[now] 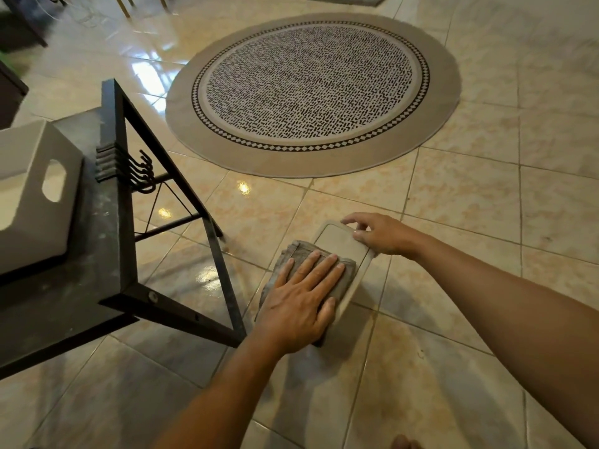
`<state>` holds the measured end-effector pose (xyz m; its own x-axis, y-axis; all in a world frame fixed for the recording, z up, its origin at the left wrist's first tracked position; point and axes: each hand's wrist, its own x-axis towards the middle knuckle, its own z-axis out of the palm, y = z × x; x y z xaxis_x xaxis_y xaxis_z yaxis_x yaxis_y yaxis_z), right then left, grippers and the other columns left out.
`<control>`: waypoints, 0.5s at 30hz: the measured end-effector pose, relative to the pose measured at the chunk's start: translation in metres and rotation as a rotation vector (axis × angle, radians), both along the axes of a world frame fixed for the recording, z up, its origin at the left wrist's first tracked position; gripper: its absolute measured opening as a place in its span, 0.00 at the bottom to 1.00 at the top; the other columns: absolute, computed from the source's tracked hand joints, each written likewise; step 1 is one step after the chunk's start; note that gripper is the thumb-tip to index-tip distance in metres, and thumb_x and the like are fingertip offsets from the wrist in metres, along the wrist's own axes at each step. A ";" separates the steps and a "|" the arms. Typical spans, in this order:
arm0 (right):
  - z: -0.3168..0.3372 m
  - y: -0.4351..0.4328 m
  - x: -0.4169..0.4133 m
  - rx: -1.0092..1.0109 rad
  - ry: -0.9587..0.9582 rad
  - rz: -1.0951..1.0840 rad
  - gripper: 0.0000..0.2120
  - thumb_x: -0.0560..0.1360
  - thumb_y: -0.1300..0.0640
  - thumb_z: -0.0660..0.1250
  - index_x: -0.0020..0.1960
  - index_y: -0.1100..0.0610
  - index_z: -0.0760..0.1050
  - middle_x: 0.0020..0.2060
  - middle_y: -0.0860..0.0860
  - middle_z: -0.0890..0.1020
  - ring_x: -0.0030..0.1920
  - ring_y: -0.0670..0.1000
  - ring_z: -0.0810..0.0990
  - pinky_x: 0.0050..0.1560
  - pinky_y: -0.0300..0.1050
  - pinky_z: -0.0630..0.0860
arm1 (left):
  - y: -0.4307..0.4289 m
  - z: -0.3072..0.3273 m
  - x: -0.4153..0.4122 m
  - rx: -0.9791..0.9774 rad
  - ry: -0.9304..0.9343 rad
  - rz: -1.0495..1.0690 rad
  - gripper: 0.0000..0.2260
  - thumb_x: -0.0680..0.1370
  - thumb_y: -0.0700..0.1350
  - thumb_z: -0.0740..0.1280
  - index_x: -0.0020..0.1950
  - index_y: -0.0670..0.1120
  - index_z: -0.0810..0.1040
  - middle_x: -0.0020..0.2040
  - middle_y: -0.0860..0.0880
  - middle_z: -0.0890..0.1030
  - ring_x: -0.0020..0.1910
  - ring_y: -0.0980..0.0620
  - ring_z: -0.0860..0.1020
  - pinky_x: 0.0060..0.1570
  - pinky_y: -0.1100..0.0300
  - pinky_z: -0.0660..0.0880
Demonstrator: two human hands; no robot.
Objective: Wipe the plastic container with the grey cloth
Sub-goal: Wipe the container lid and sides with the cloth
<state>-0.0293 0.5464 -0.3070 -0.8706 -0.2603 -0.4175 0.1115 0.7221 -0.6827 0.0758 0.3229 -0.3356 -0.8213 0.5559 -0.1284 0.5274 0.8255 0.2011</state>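
A flat beige plastic container [340,243] lies upside down on the tiled floor, its far end bare. A folded grey cloth [293,254] covers its near half. My left hand [303,293] presses flat on the cloth with fingers spread, thumb curled over the container's right edge. My right hand [377,233] holds the container's far right corner, fingertips on its rim and top.
A black metal-framed table [129,286] stands at the left with several hooks [142,171] on its side and a white box [35,189] on top. A round patterned rug [311,89] lies beyond. Glossy beige tiles [453,205] surround the container.
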 end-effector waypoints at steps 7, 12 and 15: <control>0.001 0.011 0.032 -0.293 -0.234 -0.228 0.22 0.82 0.62 0.60 0.74 0.50 0.62 0.45 0.56 0.73 0.41 0.54 0.81 0.41 0.54 0.85 | 0.036 0.000 -0.003 0.032 -0.024 0.327 0.26 0.84 0.55 0.43 0.81 0.54 0.39 0.80 0.54 0.37 0.79 0.49 0.34 0.77 0.41 0.38; 0.006 -0.007 0.047 -0.323 -0.417 -0.132 0.30 0.80 0.66 0.62 0.73 0.43 0.56 0.44 0.57 0.75 0.32 0.49 0.81 0.48 0.57 0.83 | 0.065 0.010 -0.019 0.007 -0.109 0.406 0.29 0.81 0.56 0.42 0.80 0.51 0.36 0.79 0.51 0.33 0.78 0.45 0.32 0.74 0.42 0.32; 0.007 -0.013 0.042 -0.253 -0.298 -0.028 0.34 0.78 0.68 0.64 0.76 0.45 0.56 0.43 0.56 0.76 0.40 0.51 0.79 0.44 0.48 0.81 | 0.047 0.014 -0.022 0.079 -0.085 0.312 0.26 0.84 0.55 0.46 0.81 0.55 0.39 0.79 0.53 0.33 0.77 0.48 0.31 0.76 0.44 0.33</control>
